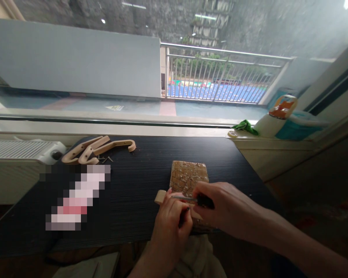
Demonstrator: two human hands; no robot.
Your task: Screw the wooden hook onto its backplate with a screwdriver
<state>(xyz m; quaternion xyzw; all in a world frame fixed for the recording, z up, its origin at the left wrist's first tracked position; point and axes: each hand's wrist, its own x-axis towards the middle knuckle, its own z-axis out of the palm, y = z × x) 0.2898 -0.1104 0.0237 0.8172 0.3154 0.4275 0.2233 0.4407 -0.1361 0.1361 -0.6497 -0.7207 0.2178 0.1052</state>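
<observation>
1 screwdriver (203, 201), gripped by right hand (224, 206) | long axis near-crosswise, shaft pointing left | left hand (171, 218) clasping wooden piece (160, 197)

Dark tabletop (133, 185) placed below pale windowsill (150, 130), white radiator (17, 150) set at left. Daylight admitted through wide window (150, 65); metal railing (217, 75), grey wall (75, 61) seen outside.

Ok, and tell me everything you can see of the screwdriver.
The screwdriver has a dark handle and a thin, straight shaft that looks like metal. It lies nearly level across the picture, shaft pointing left. The right hand grips the handle, partly covering it. The shaft ends by the left hand; its tip is too indistinct to make out.
</observation>
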